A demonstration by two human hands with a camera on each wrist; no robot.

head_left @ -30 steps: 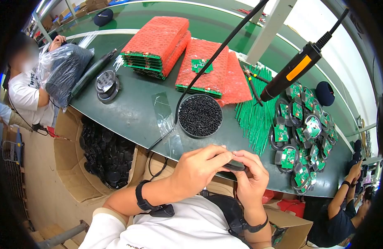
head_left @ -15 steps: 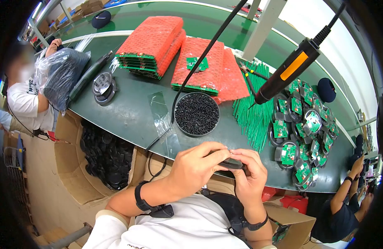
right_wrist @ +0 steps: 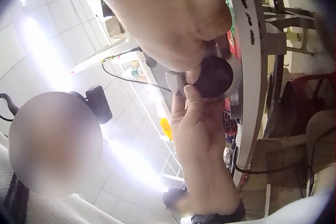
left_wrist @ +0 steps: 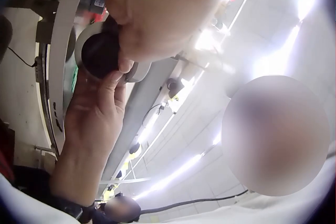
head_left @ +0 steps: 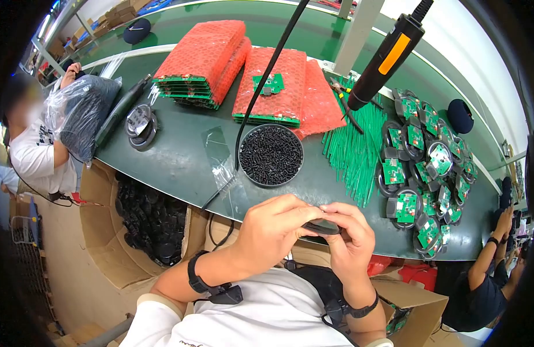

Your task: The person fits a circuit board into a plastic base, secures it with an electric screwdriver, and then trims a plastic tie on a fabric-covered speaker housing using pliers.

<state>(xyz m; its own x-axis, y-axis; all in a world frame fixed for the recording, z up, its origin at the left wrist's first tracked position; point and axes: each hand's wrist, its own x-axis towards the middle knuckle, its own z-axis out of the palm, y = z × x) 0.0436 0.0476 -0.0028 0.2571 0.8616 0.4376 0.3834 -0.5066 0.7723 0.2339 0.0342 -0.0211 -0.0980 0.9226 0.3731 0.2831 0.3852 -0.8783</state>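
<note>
Both hands hold a round black plastic case point(head_left: 323, 226) just off the table's front edge. My left hand point(head_left: 272, 231) pinches its left side between thumb and fingers. On the other side, the right hand point(head_left: 352, 237) grips the rim, its fingers bent over the top and the thumb underneath. In the left wrist view the dark flat face of the case point(left_wrist: 100, 56) shows, with a paler grey edge around it. The right wrist view shows this face too, with both thumbs at the edge. The side toward the fingers is hidden.
A round tin of black screws point(head_left: 271, 156) stands ahead. An electric screwdriver point(head_left: 385, 63) hangs above green cable ties point(head_left: 356, 159) and pliers point(head_left: 346, 107). Cases with green boards point(head_left: 405, 208) pile up at right. Red bubble-wrapped boards point(head_left: 200, 55) lie behind; a carton point(head_left: 108, 243) stands lower left.
The hanging screwdriver has shifted left and up in the head view, and the table scene has slid slightly left. Both hands keep hold of the black case with little movement.
</note>
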